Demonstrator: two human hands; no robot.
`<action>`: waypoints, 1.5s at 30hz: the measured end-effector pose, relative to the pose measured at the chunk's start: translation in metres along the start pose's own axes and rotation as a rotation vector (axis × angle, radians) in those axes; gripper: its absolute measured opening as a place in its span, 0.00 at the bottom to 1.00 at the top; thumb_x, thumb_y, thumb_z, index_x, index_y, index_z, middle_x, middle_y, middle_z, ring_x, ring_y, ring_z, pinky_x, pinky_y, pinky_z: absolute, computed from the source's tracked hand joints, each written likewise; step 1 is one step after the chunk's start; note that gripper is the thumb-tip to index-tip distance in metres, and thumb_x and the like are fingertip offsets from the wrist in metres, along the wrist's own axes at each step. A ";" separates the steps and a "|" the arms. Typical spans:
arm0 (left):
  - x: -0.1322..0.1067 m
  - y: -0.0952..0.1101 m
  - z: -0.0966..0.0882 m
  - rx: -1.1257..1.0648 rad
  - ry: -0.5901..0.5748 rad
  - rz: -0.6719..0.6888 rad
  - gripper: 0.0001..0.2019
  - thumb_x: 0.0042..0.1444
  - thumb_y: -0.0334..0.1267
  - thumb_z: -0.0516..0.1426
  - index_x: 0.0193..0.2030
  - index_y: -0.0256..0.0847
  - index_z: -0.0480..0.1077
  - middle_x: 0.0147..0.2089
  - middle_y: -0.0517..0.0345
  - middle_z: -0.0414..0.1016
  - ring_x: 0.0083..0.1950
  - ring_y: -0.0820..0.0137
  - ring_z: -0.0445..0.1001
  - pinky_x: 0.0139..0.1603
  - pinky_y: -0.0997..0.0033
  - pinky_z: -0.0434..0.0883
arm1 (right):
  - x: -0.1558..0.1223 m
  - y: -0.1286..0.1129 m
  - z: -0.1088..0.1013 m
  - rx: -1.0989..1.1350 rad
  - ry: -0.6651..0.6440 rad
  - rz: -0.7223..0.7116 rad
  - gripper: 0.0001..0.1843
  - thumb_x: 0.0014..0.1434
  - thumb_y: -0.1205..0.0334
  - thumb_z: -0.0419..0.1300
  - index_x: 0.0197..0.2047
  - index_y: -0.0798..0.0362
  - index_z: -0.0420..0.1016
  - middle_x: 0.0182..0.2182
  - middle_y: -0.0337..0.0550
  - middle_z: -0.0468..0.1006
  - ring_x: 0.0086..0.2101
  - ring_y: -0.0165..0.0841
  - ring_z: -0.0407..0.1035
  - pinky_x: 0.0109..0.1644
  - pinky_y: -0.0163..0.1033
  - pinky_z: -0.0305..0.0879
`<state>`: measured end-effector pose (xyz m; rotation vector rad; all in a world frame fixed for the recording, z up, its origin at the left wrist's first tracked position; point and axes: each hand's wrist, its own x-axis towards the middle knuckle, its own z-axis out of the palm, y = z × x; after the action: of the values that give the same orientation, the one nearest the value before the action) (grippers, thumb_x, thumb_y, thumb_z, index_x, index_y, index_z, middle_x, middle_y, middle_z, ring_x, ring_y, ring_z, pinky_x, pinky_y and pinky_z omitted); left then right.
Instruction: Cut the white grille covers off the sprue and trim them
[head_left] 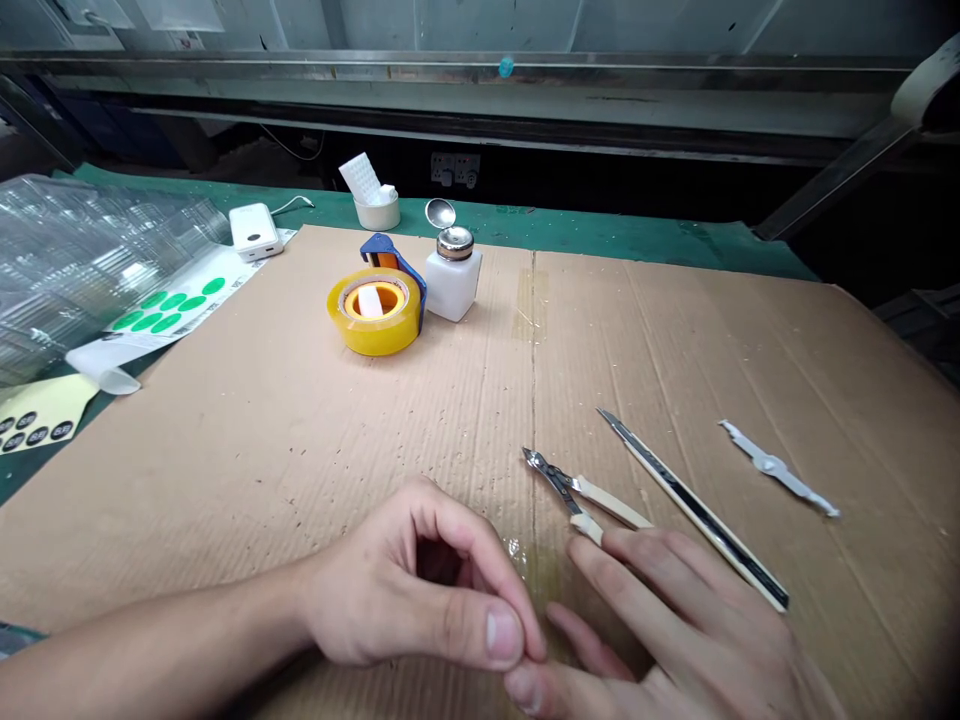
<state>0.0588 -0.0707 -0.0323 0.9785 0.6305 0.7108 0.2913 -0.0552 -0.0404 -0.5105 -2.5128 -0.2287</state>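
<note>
With our left hand [409, 600] pinched and right hand [679, 625] loosely spread, we should go gently near the sharp cutters [561, 486].

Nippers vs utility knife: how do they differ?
The nippers have two splayed handles; the utility knife is one straight, slim bar. The right hand partly hides the nippers, while the knife shows end to end. Both lie on the cardboard, tips pointing forward.
</note>
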 end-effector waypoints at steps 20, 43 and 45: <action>-0.002 -0.001 0.000 -0.085 -0.026 -0.018 0.07 0.53 0.35 0.64 0.32 0.32 0.78 0.24 0.57 0.70 0.24 0.79 0.64 0.26 0.81 0.65 | -0.006 -0.002 0.000 -0.047 0.000 0.044 0.25 0.61 0.70 0.60 0.57 0.35 0.71 0.33 0.38 0.78 0.34 0.34 0.73 0.36 0.40 0.73; -0.006 -0.006 0.004 0.162 0.104 0.163 0.09 0.46 0.35 0.70 0.32 0.35 0.75 0.25 0.54 0.74 0.23 0.77 0.66 0.24 0.78 0.63 | -0.006 0.001 -0.001 0.040 -0.029 0.177 0.21 0.62 0.72 0.57 0.53 0.40 0.73 0.29 0.37 0.76 0.27 0.29 0.70 0.30 0.35 0.69; -0.005 -0.006 0.003 0.223 0.106 0.221 0.10 0.47 0.37 0.70 0.31 0.35 0.76 0.26 0.52 0.77 0.24 0.76 0.69 0.25 0.78 0.65 | -0.005 0.002 -0.001 0.045 -0.044 0.150 0.21 0.63 0.72 0.57 0.55 0.41 0.72 0.29 0.37 0.77 0.27 0.29 0.70 0.30 0.34 0.70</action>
<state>0.0593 -0.0788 -0.0352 1.2361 0.7116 0.9055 0.2964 -0.0553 -0.0427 -0.6892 -2.5012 -0.1050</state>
